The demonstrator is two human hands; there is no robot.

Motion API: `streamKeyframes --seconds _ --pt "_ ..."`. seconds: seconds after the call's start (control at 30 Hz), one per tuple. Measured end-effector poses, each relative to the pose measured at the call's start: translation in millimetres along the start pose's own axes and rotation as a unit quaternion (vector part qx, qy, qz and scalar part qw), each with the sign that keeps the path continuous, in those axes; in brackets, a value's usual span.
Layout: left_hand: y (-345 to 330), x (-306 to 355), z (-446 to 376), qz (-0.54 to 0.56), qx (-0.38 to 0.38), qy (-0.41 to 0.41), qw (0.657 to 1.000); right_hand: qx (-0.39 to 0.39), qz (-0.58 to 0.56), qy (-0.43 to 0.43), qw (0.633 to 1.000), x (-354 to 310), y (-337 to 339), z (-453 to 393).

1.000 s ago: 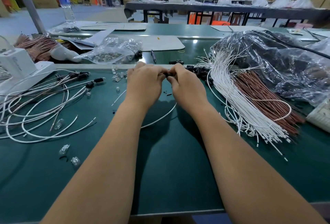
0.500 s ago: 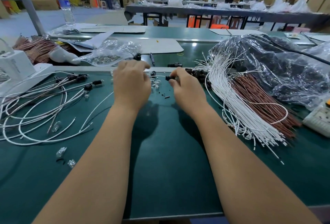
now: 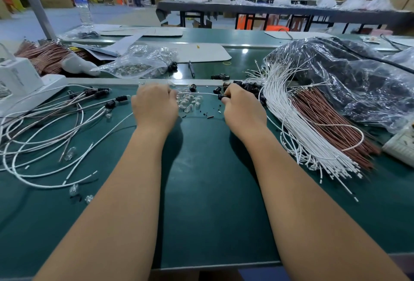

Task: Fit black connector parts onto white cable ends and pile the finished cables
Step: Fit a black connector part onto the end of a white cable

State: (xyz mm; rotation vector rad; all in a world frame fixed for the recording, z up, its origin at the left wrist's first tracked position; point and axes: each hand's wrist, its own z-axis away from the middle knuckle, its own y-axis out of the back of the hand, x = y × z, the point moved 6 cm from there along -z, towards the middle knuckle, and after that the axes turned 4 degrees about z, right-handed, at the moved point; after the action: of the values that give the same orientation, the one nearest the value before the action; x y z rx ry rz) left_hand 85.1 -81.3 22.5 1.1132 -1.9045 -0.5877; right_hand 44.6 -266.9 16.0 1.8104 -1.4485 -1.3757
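Note:
My left hand [image 3: 154, 107] and my right hand [image 3: 243, 110] are apart over the green table [image 3: 201, 191]. A white cable [image 3: 197, 93] stretches taut between them. My left hand pinches one stretch of it. My right hand pinches the black connector part [image 3: 220, 97] at its end. Loose black connector parts [image 3: 248, 86] lie just beyond my right hand. A pile of finished cables [image 3: 56, 123] with black ends lies at the left. A bundle of bare white cables [image 3: 298, 123] fans out at the right.
Brown wires [image 3: 324, 123] lie beside the white bundle under a crumpled plastic bag [image 3: 358, 79]. Small clear bulbs [image 3: 188, 103] and black bits lie between my hands. A white device [image 3: 20, 83] stands at the far left, a bag of parts [image 3: 139, 63] behind.
My hands have moved apart from a close pinch in the middle. The white cable is now drawn out straight between them, with the black connector at the right-hand end.

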Motion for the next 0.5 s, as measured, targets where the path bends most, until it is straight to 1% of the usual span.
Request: streamKeyframes --seconds 0.07,0.1,0.17,0.2,0.27,0.33,0.4,0.5 --pt "-2 -3 1 -0.011 -0.009 0.021 1.0 -0.017 -0.028 -0.011 0.999 1 -1 0" --pt "-2 1 1 0.008 -0.008 0.011 1.0 -0.024 -0.038 -0.006 0.999 -1 -2 0" --pt "-1 18 3 0.099 -0.004 -0.04 0.994 -0.03 -0.064 0.017 0.997 -7 -2 1" --pt "-1 27 5 0.153 -0.013 -0.064 0.986 -0.033 -0.079 0.034 0.996 -11 -3 2" --pt "-4 41 10 0.236 -0.057 -0.081 0.967 -0.043 -0.099 0.065 0.992 -18 -4 5" --pt "-9 42 11 0.272 -0.091 -0.063 0.956 -0.053 -0.103 0.083 0.99 -22 -5 7" --pt "-11 37 10 0.296 -0.103 -0.03 0.949 -0.056 -0.11 0.09 0.988 -24 -6 8" --pt "-11 29 9 0.348 -0.12 0.01 0.93 -0.053 -0.133 0.088 0.986 -23 -6 7"
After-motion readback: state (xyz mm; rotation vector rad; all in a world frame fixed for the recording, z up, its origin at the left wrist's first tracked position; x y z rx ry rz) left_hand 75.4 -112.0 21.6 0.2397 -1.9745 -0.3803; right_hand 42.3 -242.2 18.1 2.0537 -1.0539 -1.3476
